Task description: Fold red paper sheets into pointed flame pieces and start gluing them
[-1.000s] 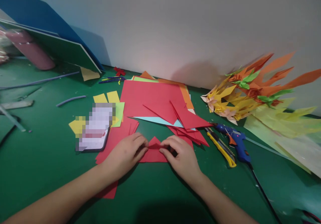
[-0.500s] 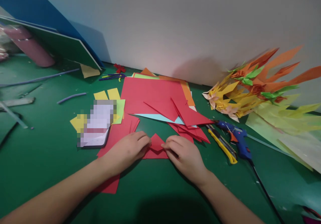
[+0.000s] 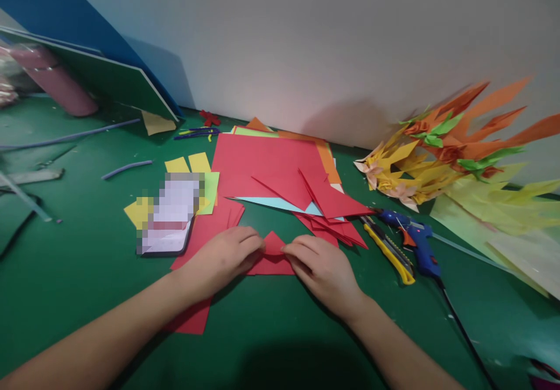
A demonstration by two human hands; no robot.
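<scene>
two hands point(image 3: 225, 256) point(image 3: 326, 270) pinching folded red paper point(image 3: 273, 253)

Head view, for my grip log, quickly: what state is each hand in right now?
Left hand: closed, holding the left side of the folded red paper.
Right hand: closed, holding the same paper's right side.

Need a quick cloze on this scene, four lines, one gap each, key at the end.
1. The left hand and the right hand are both on a folded paper whose colour is ____.
2. The body of the glue gun is coloured ____.
3. In the picture, the cutter lies on the ____ side of the glue gun.
4. The bottle near the upper left of the picture is coloured ____.

Missing words: red; blue; left; pink.
</scene>
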